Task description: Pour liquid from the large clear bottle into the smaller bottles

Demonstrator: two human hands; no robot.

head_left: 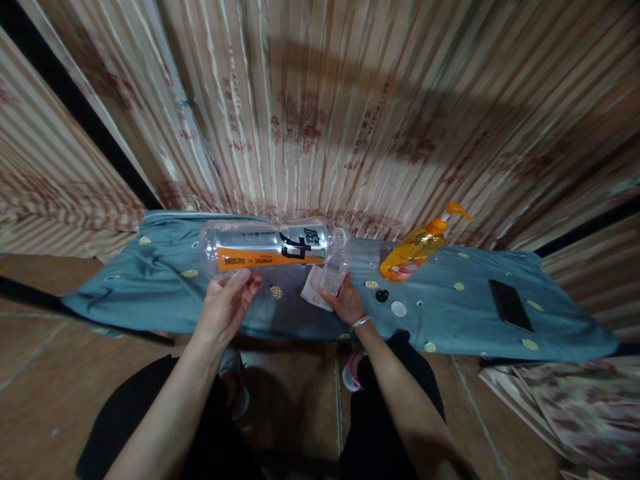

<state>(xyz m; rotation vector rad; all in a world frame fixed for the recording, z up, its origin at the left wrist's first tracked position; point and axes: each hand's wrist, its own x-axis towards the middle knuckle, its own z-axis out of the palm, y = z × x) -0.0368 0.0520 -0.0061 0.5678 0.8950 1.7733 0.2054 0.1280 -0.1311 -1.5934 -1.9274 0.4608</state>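
Over one blue cloth (280, 320): half-curled left hand (231, 300) grips one drink bottle (260, 245), level; curled right hand (349, 301) holds one clear cup (334, 272) near its neck. On cloth: one pump bottle (414, 252), one phone (511, 305), one cap (382, 295), one disc (399, 309).

On the clear plastic bottle (209, 248), the silver-and-orange label (260, 248) carries two large black Chinese-style characters; the bigger one resembles 力, and the other is too blurred to read surely. On the label's orange band, a small "×" stands between two groups of dark characters too small to make out, and a faint line of tiny print runs along the silver part. The lettering on the orange pump bottle (413, 253) is illegible. Reddish vertical characters on the striped curtain (320, 173) are also too blurred to read.
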